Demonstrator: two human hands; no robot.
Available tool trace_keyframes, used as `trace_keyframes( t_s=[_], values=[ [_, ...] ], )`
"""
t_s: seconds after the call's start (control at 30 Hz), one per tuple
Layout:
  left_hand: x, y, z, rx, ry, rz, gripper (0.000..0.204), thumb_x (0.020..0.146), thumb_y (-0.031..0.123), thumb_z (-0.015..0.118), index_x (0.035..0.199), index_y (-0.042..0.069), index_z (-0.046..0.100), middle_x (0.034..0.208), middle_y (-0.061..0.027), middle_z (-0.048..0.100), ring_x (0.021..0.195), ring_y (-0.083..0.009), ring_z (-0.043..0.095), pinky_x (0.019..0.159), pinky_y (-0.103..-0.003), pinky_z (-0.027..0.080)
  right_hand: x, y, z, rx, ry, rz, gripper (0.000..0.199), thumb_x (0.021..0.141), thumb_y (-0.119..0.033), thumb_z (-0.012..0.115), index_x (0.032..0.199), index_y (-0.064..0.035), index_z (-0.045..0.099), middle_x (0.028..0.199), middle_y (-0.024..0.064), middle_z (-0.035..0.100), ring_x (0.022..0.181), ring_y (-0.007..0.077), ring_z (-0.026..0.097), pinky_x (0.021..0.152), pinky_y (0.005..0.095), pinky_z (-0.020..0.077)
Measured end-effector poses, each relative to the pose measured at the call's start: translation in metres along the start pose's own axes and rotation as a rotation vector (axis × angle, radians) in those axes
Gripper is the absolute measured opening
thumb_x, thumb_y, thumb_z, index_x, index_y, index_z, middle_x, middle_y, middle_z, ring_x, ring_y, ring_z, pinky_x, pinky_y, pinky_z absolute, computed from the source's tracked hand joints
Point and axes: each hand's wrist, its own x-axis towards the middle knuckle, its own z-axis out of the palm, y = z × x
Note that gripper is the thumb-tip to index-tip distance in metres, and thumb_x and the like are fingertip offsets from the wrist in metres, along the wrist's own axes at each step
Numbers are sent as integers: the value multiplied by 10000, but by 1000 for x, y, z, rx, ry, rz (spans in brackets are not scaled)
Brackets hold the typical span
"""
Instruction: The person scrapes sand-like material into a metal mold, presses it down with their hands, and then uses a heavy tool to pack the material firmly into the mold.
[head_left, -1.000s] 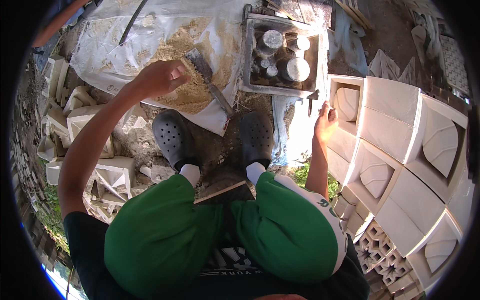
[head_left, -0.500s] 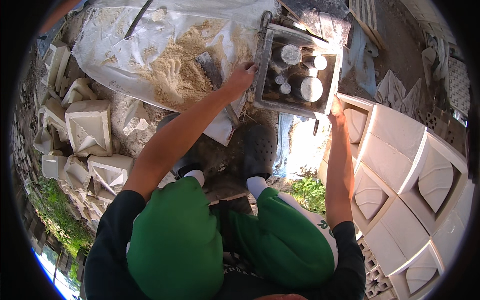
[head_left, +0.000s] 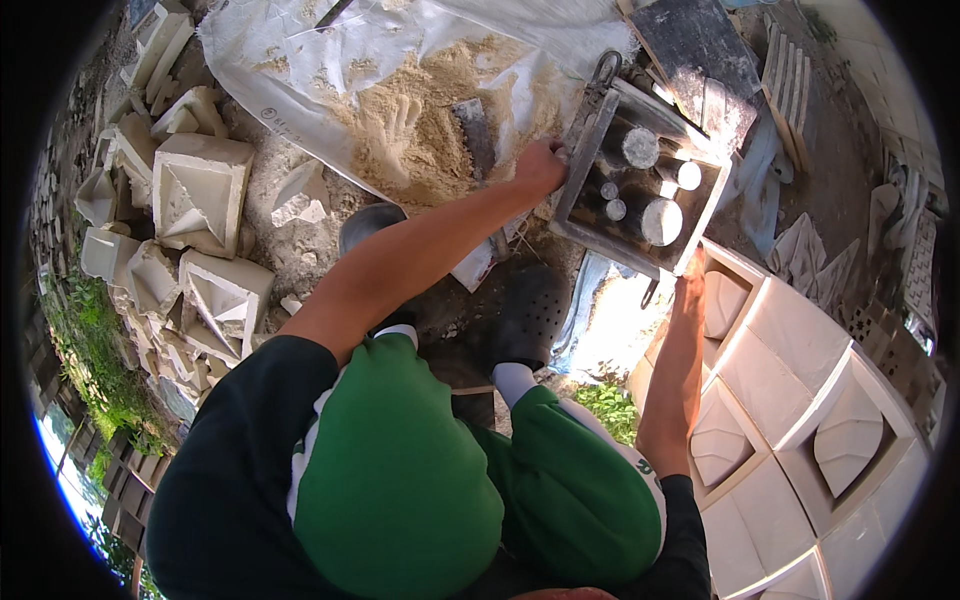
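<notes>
A square, dark metal mould box with several pale-topped cylinders standing inside it lies in front of me, turned slightly. A looped handle sticks out at its far left corner. My left hand is closed at the box's left wall, its fingertips partly hidden. At the near right corner my right hand grips the box, with most of its fingers hidden by the wall and bright glare. A flat metal trowel rests on a heap of tan powder, just left of my left hand.
White sheeting lies under the powder. Pale cast blocks and broken pieces pile up at left. Stacked pale blocks with recessed faces stand close beside my right arm. Wooden slats and a dark board lie at the far right.
The view has shifted and turned, so the mould box appears lower and farther right. Both hands stay at its sides, and the cylinders inside keep their arrangement.
</notes>
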Motion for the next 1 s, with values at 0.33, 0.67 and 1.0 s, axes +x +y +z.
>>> trace_keyframes(
  t_s=[0.33, 0.67, 1.0],
  values=[
    [2, 14, -34, -26, 2, -55, 333, 857, 260, 566, 1021, 7, 707, 1010, -231, 687, 959, -373, 658, 871, -426, 489, -17, 10, 23, 50, 37, -7, 357, 966, -317, 553, 1169, -27, 607, 1006, 67, 657, 863, 159, 630, 728, 306, 520],
    [6, 16, -60, -79, -133, -148, 341, 903, 277, 568, 1134, 56, 688, 1005, -142, 703, 939, -248, 661, 841, -363, 499, 0, 23, 47, 75, -1, -70, 332, 962, -301, 561, 1140, -27, 623, 979, 59, 660, 834, 151, 630, 705, 304, 515],
    [-89, 24, -225, 540, 43, 22, 351, 898, 345, 627, 1003, 13, 670, 885, -135, 708, 748, -242, 692, 693, -354, 543, -146, -117, 210, -606, -50, -501, 244, 980, -270, 559, 996, -32, 608, 770, 45, 615, 727, 110, 579, 646, 278, 469]
  ],
)
